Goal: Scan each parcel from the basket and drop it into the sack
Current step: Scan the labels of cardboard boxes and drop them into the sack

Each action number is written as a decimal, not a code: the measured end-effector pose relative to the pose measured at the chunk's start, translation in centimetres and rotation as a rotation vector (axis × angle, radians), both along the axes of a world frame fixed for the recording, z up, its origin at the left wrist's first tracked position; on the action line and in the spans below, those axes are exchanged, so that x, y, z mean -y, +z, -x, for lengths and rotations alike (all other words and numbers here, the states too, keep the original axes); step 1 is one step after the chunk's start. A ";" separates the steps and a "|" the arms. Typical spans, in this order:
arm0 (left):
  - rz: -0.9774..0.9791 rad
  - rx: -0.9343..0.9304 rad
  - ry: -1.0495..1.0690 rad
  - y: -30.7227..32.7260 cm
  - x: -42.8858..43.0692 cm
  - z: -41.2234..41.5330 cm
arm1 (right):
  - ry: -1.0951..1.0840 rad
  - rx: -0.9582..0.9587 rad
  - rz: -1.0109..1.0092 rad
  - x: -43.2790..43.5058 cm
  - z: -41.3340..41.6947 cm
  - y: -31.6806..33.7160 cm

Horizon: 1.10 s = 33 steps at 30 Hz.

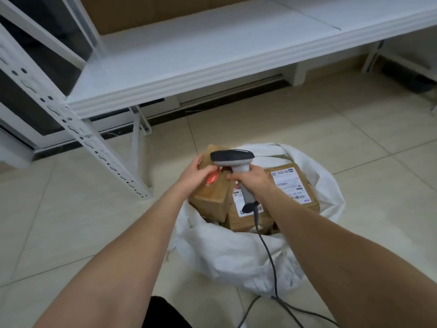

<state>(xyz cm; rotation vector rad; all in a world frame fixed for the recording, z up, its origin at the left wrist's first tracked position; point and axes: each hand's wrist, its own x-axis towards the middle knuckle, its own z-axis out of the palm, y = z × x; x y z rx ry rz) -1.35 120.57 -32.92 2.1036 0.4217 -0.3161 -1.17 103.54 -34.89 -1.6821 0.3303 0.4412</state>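
Note:
A white woven sack (227, 254) sits open on the tiled floor, holding several brown cardboard parcels with white labels, one (293, 185) at the right. My left hand (196, 174) grips a brown parcel (210, 197) with a red sticker at the sack's left rim. My right hand (254, 183) holds a grey and black barcode scanner (233, 159) by its handle, its head above that parcel. The scanner's cable (269, 259) trails over the sack to the floor. No basket is in view.
A white metal shelf (212, 50) runs across the back at low height, with a slotted upright (78, 133) slanting down to the left of the sack. Beige floor tiles (354, 147) surround the sack. A brown cardboard sheet (146, 10) stands behind the shelf.

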 end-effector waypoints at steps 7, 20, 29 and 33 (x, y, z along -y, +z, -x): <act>-0.642 -0.083 -0.330 0.2 2.4 -0.6 | -0.194 -0.005 -0.186 -1.3 0.1 -1.3; -0.721 -0.272 -0.091 1.4 2.1 1.3 | -0.258 -0.380 -0.172 -1.4 3.1 -6.2; -0.770 -0.366 -0.021 0.7 0.8 1.3 | -0.247 -0.333 -0.068 -0.2 2.8 -5.4; -0.855 -0.435 -0.041 1.0 0.9 1.3 | -0.226 -0.325 -0.072 -0.8 3.0 -5.3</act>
